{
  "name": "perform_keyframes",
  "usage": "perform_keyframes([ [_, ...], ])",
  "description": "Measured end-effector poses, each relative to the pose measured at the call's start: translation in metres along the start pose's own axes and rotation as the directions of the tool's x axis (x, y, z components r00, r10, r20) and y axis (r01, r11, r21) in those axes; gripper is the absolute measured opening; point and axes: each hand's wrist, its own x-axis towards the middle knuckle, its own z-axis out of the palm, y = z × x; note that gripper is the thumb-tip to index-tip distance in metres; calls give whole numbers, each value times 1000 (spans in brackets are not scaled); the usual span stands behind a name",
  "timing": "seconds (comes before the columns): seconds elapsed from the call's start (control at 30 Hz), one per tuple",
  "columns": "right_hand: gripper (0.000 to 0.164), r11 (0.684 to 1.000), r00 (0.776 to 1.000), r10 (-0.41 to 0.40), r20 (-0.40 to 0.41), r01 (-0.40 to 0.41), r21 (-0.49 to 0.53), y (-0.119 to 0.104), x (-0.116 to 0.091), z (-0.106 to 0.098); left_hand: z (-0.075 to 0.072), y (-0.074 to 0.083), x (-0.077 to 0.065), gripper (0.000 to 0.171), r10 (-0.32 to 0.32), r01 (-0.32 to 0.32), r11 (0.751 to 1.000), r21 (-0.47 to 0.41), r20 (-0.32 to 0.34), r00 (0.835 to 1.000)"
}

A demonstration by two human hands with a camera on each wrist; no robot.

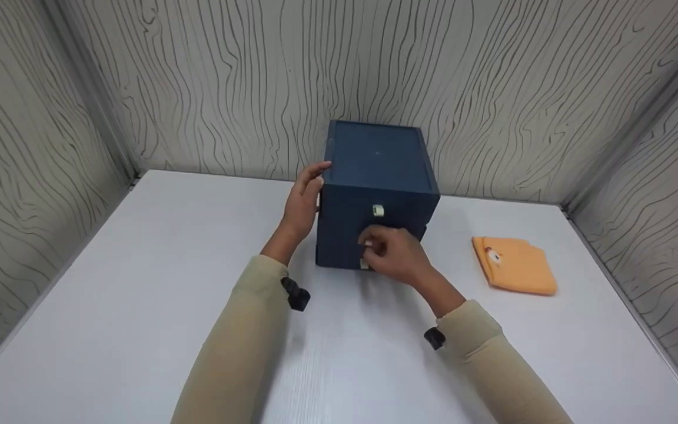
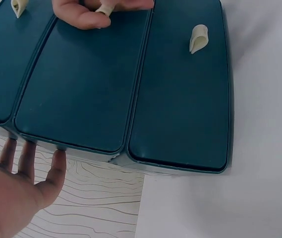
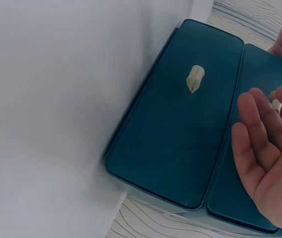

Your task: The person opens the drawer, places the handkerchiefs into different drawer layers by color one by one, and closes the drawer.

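A dark blue drawer box (image 1: pixel 383 158) with three stacked drawers stands near the back wall. Each drawer front carries a small cream pull tab, such as the top tab (image 1: pixel 378 210) and the bottom tab (image 2: pixel 198 38). My right hand (image 1: pixel 396 254) is at the middle drawer, thumb and finger pinching its pull tab (image 3: pixel 276 105); the other fingers are loosely bent. That drawer's front (image 2: pixel 81 84) lies level with its neighbours. My left hand (image 1: pixel 302 205) rests against the box's left side, fingertips at the top edge, fingers fairly straight.
To the right of the box, a folded orange cloth (image 1: pixel 518 266) with a small animal patch lies on the white table (image 1: pixel 139 282). Wood-grain panels (image 1: pixel 227 76) enclose the table at the back and both sides.
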Motion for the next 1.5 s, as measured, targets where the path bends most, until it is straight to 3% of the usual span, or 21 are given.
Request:
perform_keyframes([
  [0.13,24,1000,999,-16,40,15,18,4,-7,3,-1,0,0,40,-7,7,1000,6,-7,1000],
  [0.37,19,998,991,-59,120,61,-8,5,-16,5,-2,0,-1,39,-8,8,1000,8,-17,1000],
  [0.67,18,996,968,82,238,-72,-50,8,-19,13,-1,0,-1,41,-6,6,1000,-1,2,1000],
  [1.27,19,988,961,152,231,-141,-66,12,-16,28,3,1,0,41,7,-7,1000,19,-21,1000],
  [1.5,18,986,968,143,208,-121,-116,12,-16,32,3,2,-1,39,16,-15,999,35,-46,999],
])
